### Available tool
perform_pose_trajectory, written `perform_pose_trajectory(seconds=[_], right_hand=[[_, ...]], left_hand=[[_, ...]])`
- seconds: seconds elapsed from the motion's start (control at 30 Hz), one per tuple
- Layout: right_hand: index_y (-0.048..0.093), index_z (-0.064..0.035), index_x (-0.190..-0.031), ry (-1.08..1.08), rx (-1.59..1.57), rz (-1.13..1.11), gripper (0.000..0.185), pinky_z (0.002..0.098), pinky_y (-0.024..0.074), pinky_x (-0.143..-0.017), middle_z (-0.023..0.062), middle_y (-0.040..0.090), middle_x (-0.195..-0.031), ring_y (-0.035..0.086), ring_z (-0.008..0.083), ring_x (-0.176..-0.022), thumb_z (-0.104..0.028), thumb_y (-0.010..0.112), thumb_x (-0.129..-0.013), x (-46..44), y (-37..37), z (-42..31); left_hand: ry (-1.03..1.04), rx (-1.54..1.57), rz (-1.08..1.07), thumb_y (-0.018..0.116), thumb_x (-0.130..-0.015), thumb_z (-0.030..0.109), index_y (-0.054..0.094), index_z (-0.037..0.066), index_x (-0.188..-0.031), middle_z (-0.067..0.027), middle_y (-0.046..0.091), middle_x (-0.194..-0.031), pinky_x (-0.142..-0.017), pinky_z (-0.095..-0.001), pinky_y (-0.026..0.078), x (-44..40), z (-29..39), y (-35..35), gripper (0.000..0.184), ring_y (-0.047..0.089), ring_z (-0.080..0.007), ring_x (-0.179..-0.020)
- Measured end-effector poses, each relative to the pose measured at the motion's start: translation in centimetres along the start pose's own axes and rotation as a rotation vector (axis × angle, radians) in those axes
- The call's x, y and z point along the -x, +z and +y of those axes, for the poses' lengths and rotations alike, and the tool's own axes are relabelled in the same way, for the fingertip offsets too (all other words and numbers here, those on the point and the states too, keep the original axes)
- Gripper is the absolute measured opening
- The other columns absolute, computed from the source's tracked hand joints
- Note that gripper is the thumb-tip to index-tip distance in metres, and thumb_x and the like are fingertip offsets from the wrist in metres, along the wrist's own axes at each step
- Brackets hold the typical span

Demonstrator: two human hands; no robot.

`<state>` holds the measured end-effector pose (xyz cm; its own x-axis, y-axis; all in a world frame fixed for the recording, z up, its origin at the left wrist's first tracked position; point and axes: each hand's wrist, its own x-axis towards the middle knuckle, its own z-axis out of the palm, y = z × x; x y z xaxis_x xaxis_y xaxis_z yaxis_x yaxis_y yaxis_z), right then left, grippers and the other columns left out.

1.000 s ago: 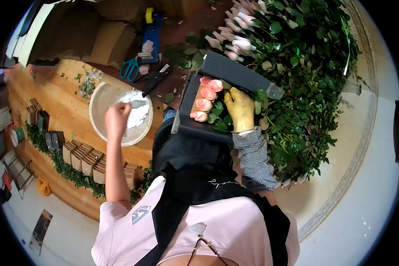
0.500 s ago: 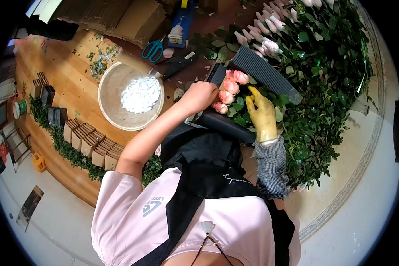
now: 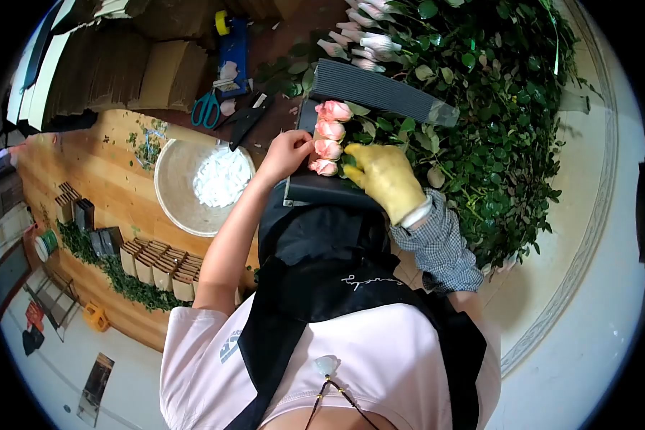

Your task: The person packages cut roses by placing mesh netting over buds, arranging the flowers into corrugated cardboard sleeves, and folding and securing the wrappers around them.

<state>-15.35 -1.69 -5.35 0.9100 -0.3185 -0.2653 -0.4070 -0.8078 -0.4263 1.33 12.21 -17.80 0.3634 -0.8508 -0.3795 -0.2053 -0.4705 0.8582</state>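
Observation:
Several pink roses (image 3: 330,130) lie in a row, heads to the left, in a dark tray-like holder (image 3: 337,188) with a ribbed dark flap (image 3: 380,93) behind them. My bare left hand (image 3: 289,154) is at the left side of the rose heads, its fingertips pinched together; anything between them is hidden. In a yellow glove, my right hand (image 3: 387,178) reaches over the stems just right of the lower blooms. Its thumb and forefinger are apart, with green leaf showing between them.
A bucket (image 3: 186,218) of small white pieces stands to the left. Near it lie teal-handled scissors (image 3: 206,110), a knife (image 3: 247,122) and a blue tape dispenser (image 3: 233,54). Leafy rose stems (image 3: 494,136) are heaped on the right. Wrapped bundles (image 3: 161,265) line the floor.
My gloved hand has moved left, closer to the rose heads, and turned. My left hand has shifted beside the blooms. The whole view has swung with my head.

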Motion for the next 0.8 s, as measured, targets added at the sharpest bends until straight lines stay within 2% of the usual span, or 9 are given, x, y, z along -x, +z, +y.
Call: perform_pose_trajectory(seconds=[0.07, 0.3, 0.33, 0.37, 0.47, 0.53, 0.57, 0.63, 0.8], right_hand=[[0.064, -0.0065, -0.103, -0.04, 0.142, -0.12, 0.036, 0.0405, 0.054, -0.073, 0.0118, 0.069, -0.081, 0.068, 0.0298, -0.079, -0.033, 0.074, -0.081, -1.0, 1.4, 0.8], [0.064, -0.0105, -0.093, -0.101, 0.303, -0.153, 0.036, 0.0375, 0.0516, -0.069, 0.0065, 0.07, -0.08, 0.069, 0.024, -0.079, -0.044, 0.072, -0.08, -2.7, 2.6, 0.7], [0.065, -0.0101, -0.09, -0.123, 0.27, -0.109, 0.036, 0.0386, 0.0513, -0.069, 0.0072, 0.07, -0.08, 0.069, 0.0248, -0.078, -0.044, 0.072, -0.08, -2.5, 2.7, 1.0], [0.065, -0.0101, -0.09, -0.12, 0.267, -0.109, 0.036, 0.0386, 0.0513, -0.069, 0.0072, 0.07, -0.08, 0.069, 0.0248, -0.078, -0.044, 0.072, -0.08, -2.3, 2.8, 1.2], [0.066, -0.0096, -0.087, -0.248, 0.172, -0.07, 0.034, 0.0396, 0.0515, -0.069, 0.0082, 0.069, -0.076, 0.068, 0.0265, -0.075, -0.043, 0.071, -0.081, -2.1, 2.7, 1.5], [0.065, -0.0085, -0.088, -0.188, 0.198, -0.121, 0.035, 0.0393, 0.0513, -0.066, 0.0076, 0.068, -0.072, 0.068, 0.0263, -0.071, -0.041, 0.073, -0.081, -2.3, 3.2, 1.1], [0.064, -0.0073, -0.089, -0.14, 0.227, -0.176, 0.035, 0.039, 0.051, -0.063, 0.0071, 0.066, -0.068, 0.067, 0.0262, -0.068, -0.04, 0.074, -0.08, -2.7, 3.5, 0.8], [0.065, -0.0083, -0.087, -0.12, 0.272, -0.135, 0.031, 0.0387, 0.0521, -0.063, 0.0068, 0.068, -0.069, 0.069, 0.0261, -0.069, -0.036, 0.075, -0.078, -2.6, 3.2, 0.1], [0.065, -0.0083, -0.091, -0.134, 0.037, -0.093, 0.025, 0.0437, 0.0535, -0.07, 0.0114, 0.07, -0.083, 0.068, 0.031, -0.078, -0.029, 0.072, -0.079, -2.2, 2.5, 1.9]], left_hand=[[0.002, 0.144, -0.006, 0.064, -0.091, 0.011, 0.062, -0.001, -0.09, -0.0092, 0.064, -0.076, -0.067, -0.031, 0.046, 0.0, -0.5, 0.1, 0.013, 0.059, -0.0157, -0.072], [0.069, -0.004, 0.096, 0.06, -0.091, 0.01, 0.065, -0.001, -0.093, -0.0115, 0.065, -0.077, -0.067, -0.033, 0.048, 0.2, -0.8, 0.7, 0.012, 0.062, -0.0174, -0.071], [0.022, 0.021, 0.065, 0.061, -0.088, 0.013, 0.067, 0.001, -0.097, -0.0191, 0.068, -0.087, -0.071, -0.0387, 0.05, 0.1, -0.9, 0.6, 0.016, 0.067, -0.0345, -0.082], [0.021, 0.019, 0.061, 0.061, -0.088, 0.013, 0.067, 0.001, -0.097, -0.0191, 0.068, -0.087, -0.071, -0.0387, 0.05, 0.2, -0.6, 0.5, 0.016, 0.067, -0.0345, -0.082], [0.015, 0.024, 0.074, 0.059, -0.09, 0.011, 0.066, -0.001, -0.096, -0.0184, 0.069, -0.086, -0.071, -0.0367, 0.051, 0.9, 0.3, -0.1, 0.016, 0.067, -0.0336, -0.08], [-0.057, 0.123, 0.044, 0.063, -0.091, 0.01, 0.067, 0.001, -0.095, -0.0132, 0.066, -0.08, -0.065, -0.0326, 0.049, 1.6, 0.8, -0.8, 0.011, 0.064, -0.021, -0.071], [-0.05, 0.117, 0.037, 0.063, -0.091, 0.01, 0.067, 0.001, -0.095, -0.0132, 0.066, -0.08, -0.065, -0.0326, 0.049, 2.0, 1.8, -1.1, 0.011, 0.064, -0.021, -0.071], [0.298, -0.432, 0.357, 0.068, -0.088, 0.012, 0.069, 0.004, -0.094, -0.0108, 0.063, -0.081, -0.065, -0.035, 0.05, 3.4, 5.1, -2.1, 0.009, 0.064, -0.027, -0.071], [0.527, -0.636, 0.159, 0.078, -0.072, 0.018, 0.072, 0.01, -0.09, -0.0052, 0.058, -0.085, -0.068, -0.0377, 0.052, 3.0, 7.8, -1.4, 0.02, 0.061, -0.0251, -0.079]])
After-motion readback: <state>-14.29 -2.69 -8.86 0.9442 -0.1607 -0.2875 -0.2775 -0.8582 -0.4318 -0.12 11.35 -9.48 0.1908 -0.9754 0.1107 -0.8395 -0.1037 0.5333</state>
